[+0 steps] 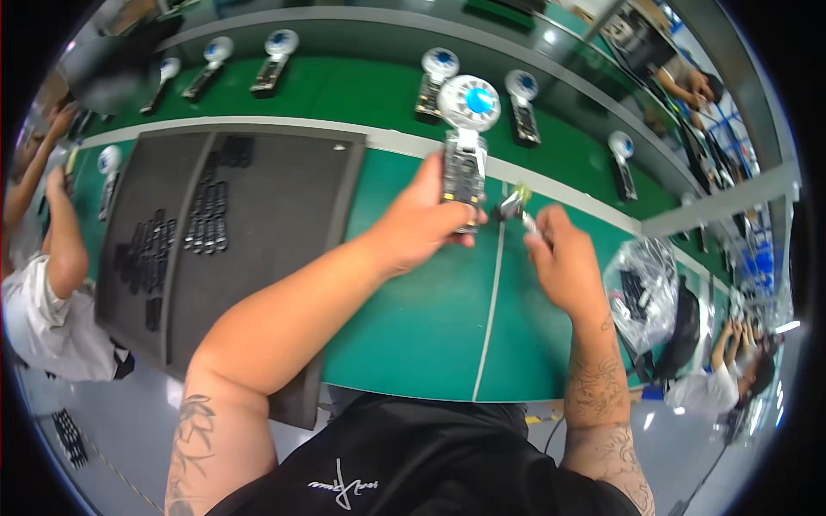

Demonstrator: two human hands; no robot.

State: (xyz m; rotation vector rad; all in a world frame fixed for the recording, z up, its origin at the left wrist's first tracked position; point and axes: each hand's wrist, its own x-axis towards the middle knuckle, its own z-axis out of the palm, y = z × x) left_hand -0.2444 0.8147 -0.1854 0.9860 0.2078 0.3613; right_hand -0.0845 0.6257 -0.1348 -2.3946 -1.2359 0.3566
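Upright in my left hand (430, 218) is a small handheld fan (465, 146), gripped by its lower end. It has a round white head with a blue centre, and its handle lies open with a dark circuit board showing. To its right, my right hand (561, 258) is closed, thumb and fingers pinching something thin and pale. Just beyond those fingertips is a small blurred piece (514, 203), dark with a yellow-green part. Whether it is joined to what I pinch, I cannot tell.
Several similar fans lie on the green belt (361, 82) beyond the table. At left, a dark foam tray (284, 198) holds rows of black parts (206, 219). A clear plastic bag (644, 292) with dark pieces sits at right. Other people work on both sides.
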